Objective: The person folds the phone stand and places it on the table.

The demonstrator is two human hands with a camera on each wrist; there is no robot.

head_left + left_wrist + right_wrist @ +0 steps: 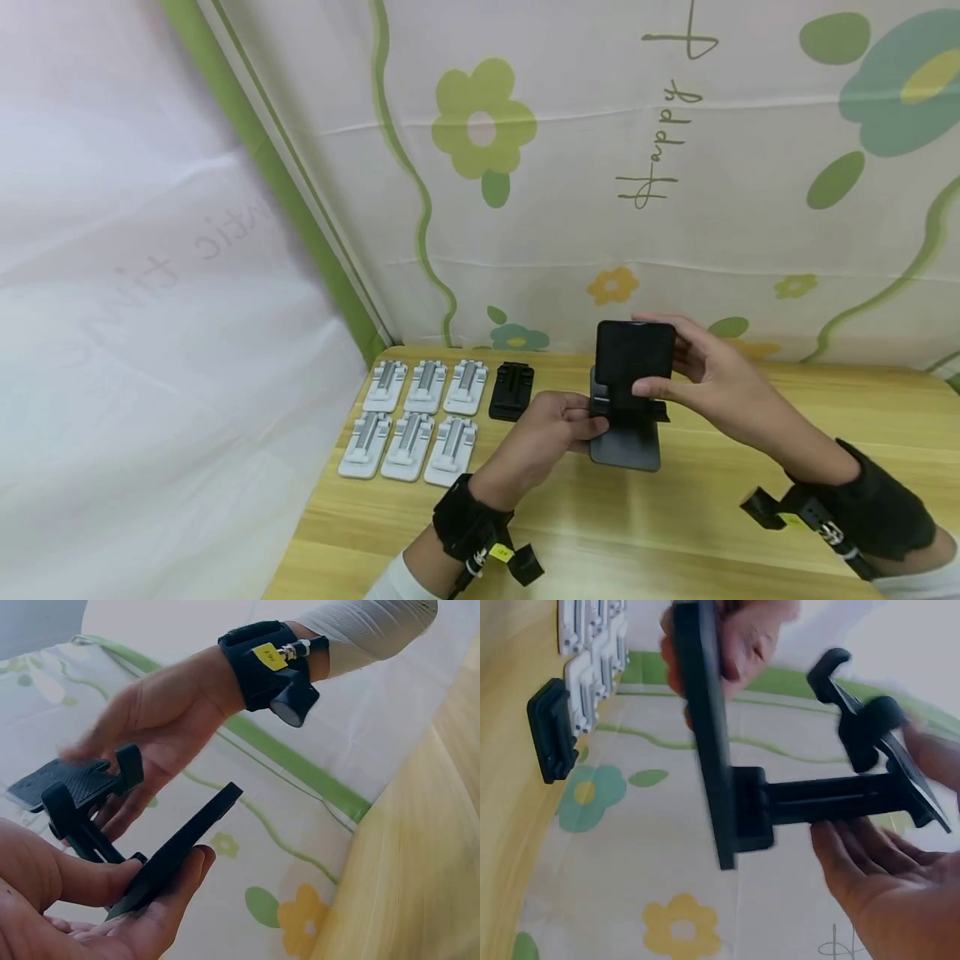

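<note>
A black folding phone stand [636,352] is held off the table between both hands, unfolded. Its flat base [705,742] and its tilted top plate [56,780] with two hooked lips are joined by a slotted arm [832,799]. My left hand [553,429] pinches the base at its left edge, thumb on the inner face. At the top plate, my right hand [712,379] grips with its thumb across the front and fingers behind; in the right wrist view those fingers [847,862] lie under the arm.
Left on the wooden table [750,550] lie several folded white phone stands [407,446] in two rows. A folded black phone stand [512,390] lies beside the back row. Behind the table hangs a flower-print curtain [555,225]; a white cloth [172,375] hangs at the left.
</note>
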